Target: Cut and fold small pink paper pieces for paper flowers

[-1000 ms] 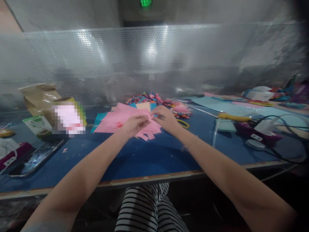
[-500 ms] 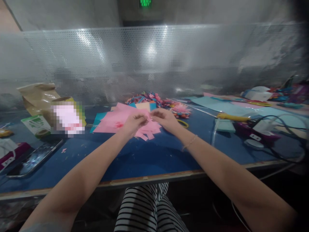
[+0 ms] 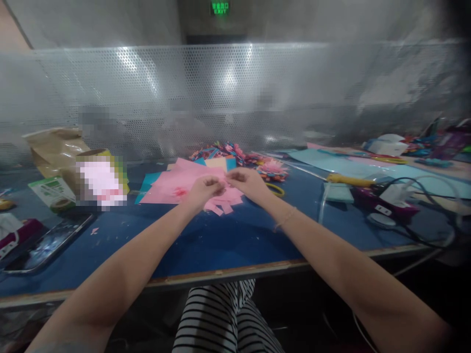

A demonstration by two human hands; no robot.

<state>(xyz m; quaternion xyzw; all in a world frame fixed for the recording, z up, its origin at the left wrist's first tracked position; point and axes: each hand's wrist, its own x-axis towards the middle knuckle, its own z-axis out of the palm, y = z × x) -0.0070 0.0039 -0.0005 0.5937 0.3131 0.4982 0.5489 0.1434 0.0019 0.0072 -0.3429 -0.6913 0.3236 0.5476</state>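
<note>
My left hand (image 3: 206, 191) is closed, thumb and fingers pinched together over the pink paper sheets (image 3: 165, 184). Close beside it, my right hand (image 3: 249, 182) is pinched shut as well. A small piece of pink paper (image 3: 225, 183) appears between the two sets of fingertips; its exact shape is blurred against the pink behind. Cut pink paper strips (image 3: 219, 208) lie just below the hands. Blue and cream sheets stick out from beneath the pink ones. Behind them sits a heap of colourful folded paper pieces (image 3: 235, 153).
On the left are a phone (image 3: 49, 245), a green-white box (image 3: 52, 193) and a brown paper bag (image 3: 55, 147). To the right lie a yellow-handled glue gun (image 3: 348, 180), a purple power strip (image 3: 392, 203) with cables, and light blue sheets (image 3: 331, 164). A perforated metal panel (image 3: 209, 83) stands behind.
The view has shifted slightly. Both hands stay pinched close together over the pink paper, with only a small movement of the fingers.
</note>
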